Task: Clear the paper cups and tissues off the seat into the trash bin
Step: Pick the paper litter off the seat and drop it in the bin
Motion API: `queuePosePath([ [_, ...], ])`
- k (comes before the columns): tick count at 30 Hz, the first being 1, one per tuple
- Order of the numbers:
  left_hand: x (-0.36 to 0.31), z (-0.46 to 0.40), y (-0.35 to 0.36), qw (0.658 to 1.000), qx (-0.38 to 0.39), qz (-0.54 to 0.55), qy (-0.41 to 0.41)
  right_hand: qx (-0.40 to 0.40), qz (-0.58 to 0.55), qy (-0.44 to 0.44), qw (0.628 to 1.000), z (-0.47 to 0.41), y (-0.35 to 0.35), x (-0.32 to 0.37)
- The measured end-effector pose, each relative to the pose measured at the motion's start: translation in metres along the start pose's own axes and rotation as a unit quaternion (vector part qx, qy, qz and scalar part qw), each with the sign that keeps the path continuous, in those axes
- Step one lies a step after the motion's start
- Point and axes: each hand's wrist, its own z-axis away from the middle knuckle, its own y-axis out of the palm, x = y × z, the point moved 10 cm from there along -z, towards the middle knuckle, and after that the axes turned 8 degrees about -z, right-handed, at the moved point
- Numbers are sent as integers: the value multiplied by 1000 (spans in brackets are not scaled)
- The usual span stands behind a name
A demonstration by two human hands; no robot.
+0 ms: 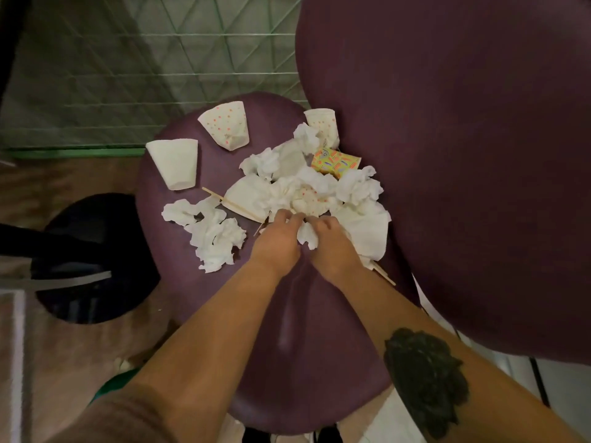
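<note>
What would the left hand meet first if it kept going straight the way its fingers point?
Probably the heap of crumpled tissues directly ahead of the left hand; its fingertips already seem to touch the heap's near edge, though depth is unclear.

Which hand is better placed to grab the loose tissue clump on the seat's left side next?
Left. The left hand is nearer the tissue clump; the right hand already pinches a tissue.
</note>
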Motion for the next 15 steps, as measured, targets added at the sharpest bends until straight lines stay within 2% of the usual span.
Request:
queuePosePath([
  [4, 9, -15, 20, 1000, 16, 8, 0, 32, 28, 24, 999, -18, 23, -13],
  [8, 11, -19, 32, 1000, 11, 21, -1, 24, 76, 31, 996, -29, 33, -21],
  [15, 9, -15, 27, 1000, -8, 21, -11, 24, 54, 55, 997, -26, 30, -24],
])
